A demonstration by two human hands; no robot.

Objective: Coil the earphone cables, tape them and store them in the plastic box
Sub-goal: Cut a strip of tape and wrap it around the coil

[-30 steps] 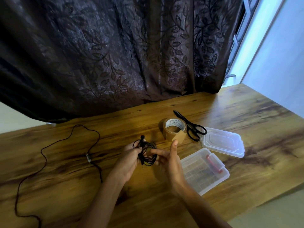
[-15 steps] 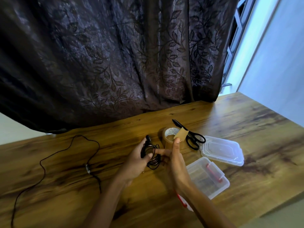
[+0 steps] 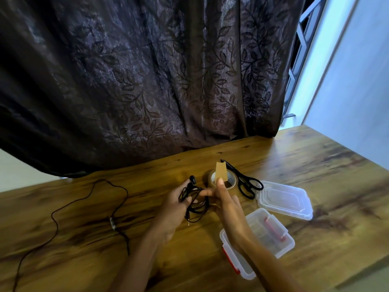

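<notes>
My left hand (image 3: 176,205) grips a coiled black earphone cable (image 3: 196,204) just above the table, one earbud sticking up at the top. My right hand (image 3: 226,204) touches the coil with its fingers, and a cut piece of brown tape (image 3: 221,172) stands stuck on one raised fingertip. The brown tape roll (image 3: 229,182) lies right behind my hands. The open clear plastic box (image 3: 280,243) with red clips sits by my right wrist, partly hidden by my forearm. Its clear lid (image 3: 284,200) lies apart, farther right.
A second black earphone cable (image 3: 88,207) lies uncoiled across the left of the wooden table (image 3: 315,165). Black scissors (image 3: 246,182) rest between the tape roll and the lid. A dark leaf-patterned curtain (image 3: 147,81) hangs behind the table's far edge.
My two hands have come together around the coil. The right hand lifted the tape piece from near the roll so that it now stands upright on a fingertip.
</notes>
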